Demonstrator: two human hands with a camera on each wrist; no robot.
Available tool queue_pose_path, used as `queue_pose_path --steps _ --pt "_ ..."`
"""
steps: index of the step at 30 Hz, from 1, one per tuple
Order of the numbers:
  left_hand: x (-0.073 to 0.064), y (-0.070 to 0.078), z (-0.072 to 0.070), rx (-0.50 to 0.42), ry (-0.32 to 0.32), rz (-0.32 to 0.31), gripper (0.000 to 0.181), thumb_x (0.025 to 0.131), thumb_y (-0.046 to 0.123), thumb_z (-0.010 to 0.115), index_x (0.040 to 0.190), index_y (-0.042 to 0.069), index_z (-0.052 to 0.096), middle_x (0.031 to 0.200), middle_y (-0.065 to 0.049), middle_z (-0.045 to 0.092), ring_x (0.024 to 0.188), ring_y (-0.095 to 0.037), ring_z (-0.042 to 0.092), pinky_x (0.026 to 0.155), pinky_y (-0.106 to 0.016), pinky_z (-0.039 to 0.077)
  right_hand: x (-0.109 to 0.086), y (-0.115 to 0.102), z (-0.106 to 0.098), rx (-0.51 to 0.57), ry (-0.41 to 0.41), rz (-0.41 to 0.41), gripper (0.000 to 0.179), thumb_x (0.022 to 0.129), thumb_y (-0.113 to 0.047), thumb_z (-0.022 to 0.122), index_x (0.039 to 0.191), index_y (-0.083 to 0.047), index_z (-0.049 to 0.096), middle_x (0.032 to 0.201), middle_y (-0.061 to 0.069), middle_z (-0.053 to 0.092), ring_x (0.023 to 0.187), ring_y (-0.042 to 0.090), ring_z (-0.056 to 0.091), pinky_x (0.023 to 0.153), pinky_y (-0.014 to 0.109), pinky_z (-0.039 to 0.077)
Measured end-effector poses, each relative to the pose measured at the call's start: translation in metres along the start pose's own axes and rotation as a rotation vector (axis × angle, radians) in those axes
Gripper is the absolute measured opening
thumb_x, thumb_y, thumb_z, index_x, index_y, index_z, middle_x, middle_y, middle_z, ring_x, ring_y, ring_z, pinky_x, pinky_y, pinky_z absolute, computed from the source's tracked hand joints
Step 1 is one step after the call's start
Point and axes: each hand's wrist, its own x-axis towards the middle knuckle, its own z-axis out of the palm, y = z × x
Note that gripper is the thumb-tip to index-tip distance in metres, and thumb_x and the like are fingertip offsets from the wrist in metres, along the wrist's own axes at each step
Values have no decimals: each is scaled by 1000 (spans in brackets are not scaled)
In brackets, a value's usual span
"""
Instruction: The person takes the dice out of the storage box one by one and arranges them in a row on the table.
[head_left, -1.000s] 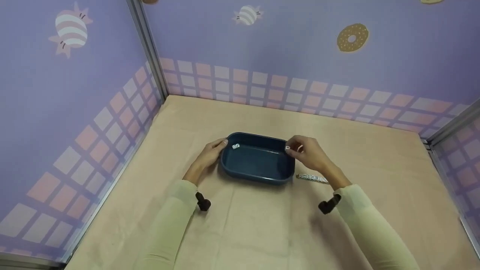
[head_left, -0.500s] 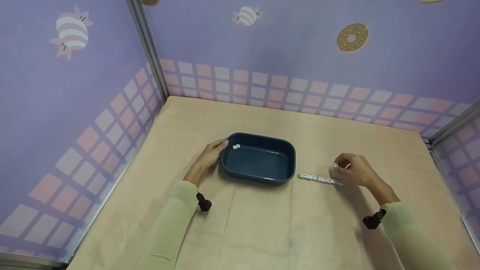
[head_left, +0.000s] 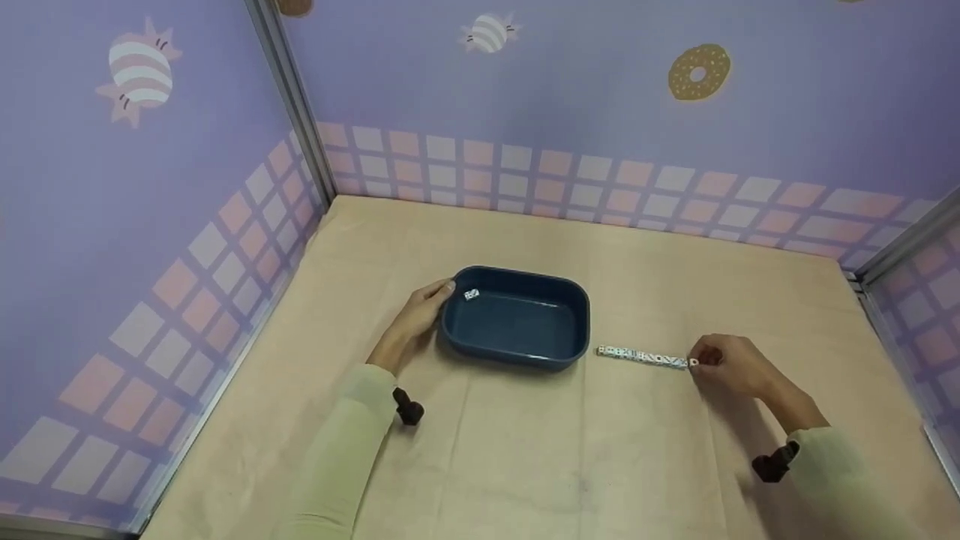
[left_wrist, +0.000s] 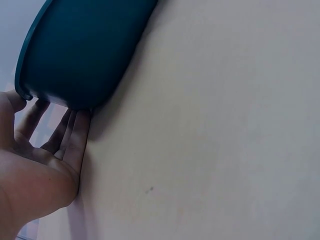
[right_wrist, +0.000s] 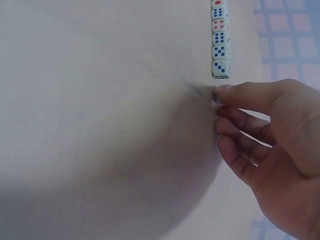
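Note:
My left hand [head_left: 421, 309] grips the left end of a dark blue tray [head_left: 517, 326], thumb at the rim and fingers against the outer wall, as the left wrist view also shows. Inside the tray, in its far left corner, a pair of white dice [head_left: 471, 295] lie together. A straight row of white dice [head_left: 641, 356] runs rightward from the tray on the cloth. At the row's right end my right hand [head_left: 735, 365] pinches a single die [head_left: 693, 362] between thumb and index finger. In the right wrist view the thumb mostly hides it, just below the row's last die [right_wrist: 221, 69].
A beige cloth [head_left: 517, 457] covers the table. Purple panels with pink and white squares [head_left: 555, 172] stand behind and at both sides, joined by metal posts [head_left: 292, 97]. A small dark device [head_left: 409, 406] is worn at each wrist.
The right hand has moved from over the tray's right end, rightward and down to the right end of the dice row, carrying a die. The left hand and tray have stayed in place.

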Motion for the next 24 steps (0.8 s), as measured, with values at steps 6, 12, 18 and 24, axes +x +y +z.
queue_pose_path --steps 6,12,18,24 --pt "-2 0 0 -13 4 -6 57 112 45 52 158 11 51 163 -10 47 156 -30 35 128 -45 26 0 -3 3 10 -16 -5 11 95 -3 79 105 -5 75 91 3 69 82 19 61 67 26 51" --pt "-2 -1 0 8 3 -3 58 112 45 52 158 9 51 163 -12 47 156 -31 35 128 -46 25 -2 -1 10 10 18 -15 11 94 -3 80 104 -7 76 90 2 69 82 19 61 69 27 51" --pt "-1 -1 0 24 -15 24 59 113 44 50 159 7 49 163 -15 46 155 -33 36 127 -45 27 -4 1 12 -7 36 -20 10 96 -3 77 105 -8 76 91 2 70 83 18 62 71 28 52" --pt "0 1 0 2 -24 3 61 112 47 51 160 9 48 165 -13 44 156 -32 35 127 -45 27 2 -13 -1 -37 -65 -31 16 96 -11 80 108 -4 74 89 3 67 77 17 59 64 27 50"
